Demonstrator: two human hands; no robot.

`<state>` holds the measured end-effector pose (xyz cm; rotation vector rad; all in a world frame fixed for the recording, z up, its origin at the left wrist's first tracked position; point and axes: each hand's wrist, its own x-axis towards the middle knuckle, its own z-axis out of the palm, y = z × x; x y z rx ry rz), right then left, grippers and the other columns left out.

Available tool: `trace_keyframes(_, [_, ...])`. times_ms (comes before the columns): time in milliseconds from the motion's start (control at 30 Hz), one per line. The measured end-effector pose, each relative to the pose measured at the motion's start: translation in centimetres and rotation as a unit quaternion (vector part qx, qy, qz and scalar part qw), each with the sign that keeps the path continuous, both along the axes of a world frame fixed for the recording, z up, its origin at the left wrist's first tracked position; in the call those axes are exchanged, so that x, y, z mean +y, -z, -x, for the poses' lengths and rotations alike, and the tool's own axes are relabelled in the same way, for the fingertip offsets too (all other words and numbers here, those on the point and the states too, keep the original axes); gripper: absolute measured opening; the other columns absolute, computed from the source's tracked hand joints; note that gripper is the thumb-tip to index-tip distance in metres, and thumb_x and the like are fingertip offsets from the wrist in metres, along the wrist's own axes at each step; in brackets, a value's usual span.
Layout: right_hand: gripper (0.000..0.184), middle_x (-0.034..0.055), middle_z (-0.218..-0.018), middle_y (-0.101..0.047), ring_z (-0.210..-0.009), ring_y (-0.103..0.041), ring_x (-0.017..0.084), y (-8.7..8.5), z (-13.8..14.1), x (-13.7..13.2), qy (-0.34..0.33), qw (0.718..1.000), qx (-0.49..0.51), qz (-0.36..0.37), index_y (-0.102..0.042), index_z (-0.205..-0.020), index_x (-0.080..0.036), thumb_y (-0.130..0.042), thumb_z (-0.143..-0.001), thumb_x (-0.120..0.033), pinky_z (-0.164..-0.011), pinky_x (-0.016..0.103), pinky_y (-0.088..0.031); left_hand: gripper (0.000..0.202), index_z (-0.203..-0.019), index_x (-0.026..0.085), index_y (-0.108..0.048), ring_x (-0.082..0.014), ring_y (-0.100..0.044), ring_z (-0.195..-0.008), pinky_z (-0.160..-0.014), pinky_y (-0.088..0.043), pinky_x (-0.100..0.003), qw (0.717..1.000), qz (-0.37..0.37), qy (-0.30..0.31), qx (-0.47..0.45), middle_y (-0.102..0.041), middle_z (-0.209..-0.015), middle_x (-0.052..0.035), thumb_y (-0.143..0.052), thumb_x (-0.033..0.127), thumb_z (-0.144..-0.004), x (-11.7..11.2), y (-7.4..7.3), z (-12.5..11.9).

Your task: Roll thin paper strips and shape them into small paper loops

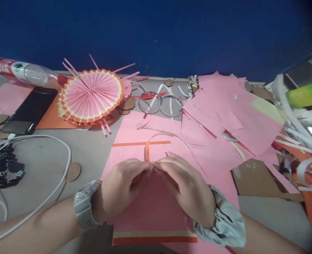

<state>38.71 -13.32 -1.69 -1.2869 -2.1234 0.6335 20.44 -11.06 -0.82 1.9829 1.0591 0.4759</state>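
Note:
My left hand (124, 187) and my right hand (183, 187) meet fingertip to fingertip over a pink paper sheet (150, 215). Both pinch the end of a thin orange paper strip (147, 151) that stands up from their fingertips. A second orange strip (141, 143) lies flat across the sheet just beyond. A grey watch (85, 204) sits on my left wrist and a grey scrunchie (224, 220) on my right wrist. The sheet's near edge carries a yellow and an orange band (153, 237).
A stack of pleated pink paper fans (90, 97) lies at the back left beside a phone (30, 109) and a plastic bottle (23, 72). Tape rings (159, 103), loose pink sheets (235, 116), a white cable (39, 141), black beads (6, 169) and cardboard discs (73, 171) surround me.

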Motion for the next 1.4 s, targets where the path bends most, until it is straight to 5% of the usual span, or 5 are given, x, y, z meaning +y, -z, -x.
trace_keyframes(367, [0.013, 0.0031, -0.079, -0.059, -0.079, -0.055, 0.017, -0.4, 0.2, 0.1, 0.009, 1.0, 0.013, 0.027, -0.054, -0.086, -0.02, -0.043, -0.088, -0.014, -0.068, 0.031, -0.047, 0.018, -0.091, 0.021, -0.059, -0.0124, -0.056, -0.07, -0.066, -0.042, -0.023, 1.0, 0.006, 0.002, -0.001, -0.062, -0.079, 0.0004, -0.044, 0.013, -0.086, 0.0, 0.1, -0.1])
trace_keyframes(967, [0.017, 0.0016, -0.08, -0.057, -0.077, -0.053, 0.014, -0.3, 0.0, 0.1, 0.004, 0.999, 0.041, 0.033, -0.05, -0.082, -0.02, -0.046, -0.08, -0.004, -0.069, 0.028, -0.044, 0.02, -0.095, 0.023, -0.06, -0.0114, -0.057, -0.077, -0.072, -0.043, -0.022, 0.999, 0.039, 0.002, -0.03, -0.064, -0.084, 0.0027, -0.045, 0.012, -0.086, 0.1, -0.1, -0.2])
trace_keyframes(1267, [0.019, 0.0043, -0.082, -0.061, -0.081, -0.051, 0.017, -0.6, -0.2, 0.1, -0.004, 0.994, -0.021, -0.108, -0.053, -0.09, -0.017, -0.049, -0.078, -0.004, -0.078, 0.035, -0.043, 0.015, -0.092, 0.017, -0.059, -0.0131, -0.058, -0.079, -0.073, -0.045, -0.022, 0.993, 0.093, -0.005, -0.072, -0.064, -0.086, -0.0015, -0.051, 0.011, -0.081, 0.1, -0.4, -0.2])
trace_keyframes(1400, [0.015, 0.0049, -0.081, -0.062, -0.079, -0.052, 0.018, -0.7, -0.1, -0.1, -0.007, 0.992, -0.048, -0.118, -0.055, -0.089, -0.017, -0.049, -0.08, -0.006, -0.074, 0.034, -0.043, 0.009, -0.087, 0.016, -0.057, -0.0145, -0.056, -0.078, -0.071, -0.044, -0.025, 0.994, 0.096, 0.016, -0.056, -0.062, -0.082, -0.0033, -0.049, 0.019, -0.085, 0.3, -1.1, -0.1])
